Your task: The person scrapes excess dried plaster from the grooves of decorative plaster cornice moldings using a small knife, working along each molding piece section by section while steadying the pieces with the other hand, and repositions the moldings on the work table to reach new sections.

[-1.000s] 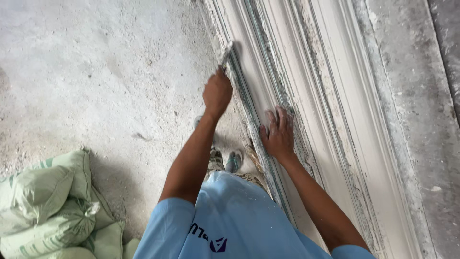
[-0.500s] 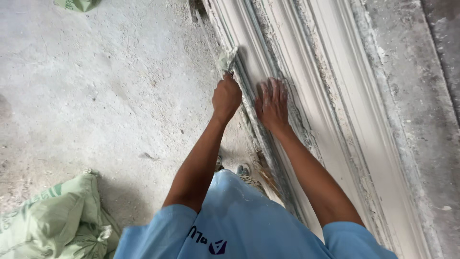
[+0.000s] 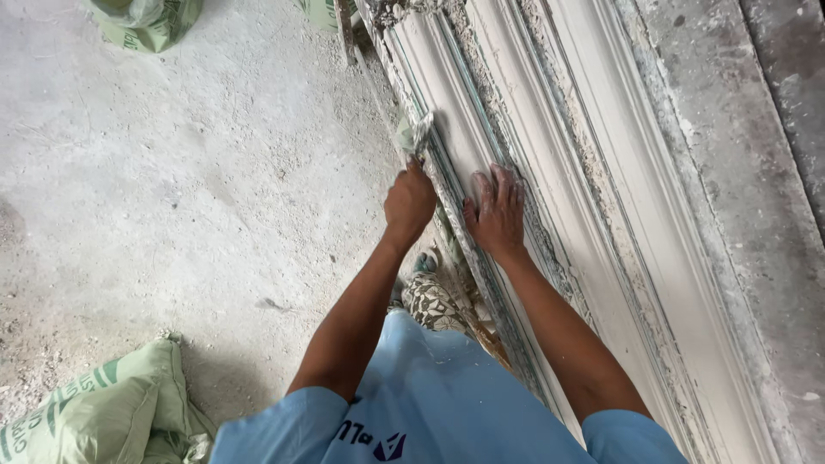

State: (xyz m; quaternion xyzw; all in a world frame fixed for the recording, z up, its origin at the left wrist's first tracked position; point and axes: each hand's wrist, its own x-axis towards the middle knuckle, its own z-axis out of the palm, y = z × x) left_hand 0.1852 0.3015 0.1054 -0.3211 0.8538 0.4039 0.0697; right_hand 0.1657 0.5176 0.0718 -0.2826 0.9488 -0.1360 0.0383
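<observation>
Fingers of the left hand [image 3: 410, 202] are curled shut around the handle of a small plaster-caked flat tool [image 3: 414, 135], whose pale blade sticks out past the knuckles and lies against the long white moulded plaster cornice [image 3: 533, 172]. Fingers of the right hand [image 3: 497, 210] are spread and pressed flat on the moulding's ridges, palm down, holding nothing.

From the head camera, the only view, the cornice runs as a long strip from the top of the picture down to the lower right, its ribs and grooves parallel, with rough grey-green residue in some channels. Its long axis points up and away from the person, and both forearms lie roughly along that line. The blade touches the left-most ribs at the near edge of the moulding, just ahead of the left knuckles; the left hand is therefore the one at the working edge, while the right hand rests just beside it, slightly further onto the profile.

Left of the cornice spreads a dusty grey concrete floor [image 3: 189, 198]. A pale green woven sack [image 3: 94, 412] lies at the lower left, another green sack [image 3: 146, 19] at the top. The person's light blue shirt [image 3: 430, 404] fills the bottom edge.
</observation>
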